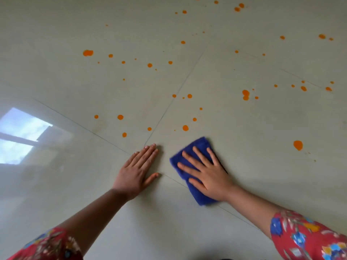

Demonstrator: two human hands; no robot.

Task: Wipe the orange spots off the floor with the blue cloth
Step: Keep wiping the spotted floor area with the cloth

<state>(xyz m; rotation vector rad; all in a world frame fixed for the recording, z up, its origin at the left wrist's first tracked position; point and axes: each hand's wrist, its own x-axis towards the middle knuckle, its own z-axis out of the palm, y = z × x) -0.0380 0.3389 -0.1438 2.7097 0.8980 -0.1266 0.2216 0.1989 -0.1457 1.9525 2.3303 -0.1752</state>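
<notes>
A folded blue cloth (195, 149) lies flat on the pale tiled floor (253, 175). My right hand (208, 175) presses down on the cloth with fingers spread. My left hand (138, 171) rests flat on the bare floor just left of the cloth, fingers together, holding nothing. Several orange spots (185, 127) dot the floor beyond both hands; the nearest lie just past the cloth's far edge, and a large orange drop (298, 145) sits to the right. More orange spots (87, 52) spread toward the far left and top of the view.
Thin grout lines (165, 113) cross the tiles under my hands. A window reflection (20, 136) shines on the glossy floor at the left. My red flowered sleeves (308, 239) show at the bottom corners.
</notes>
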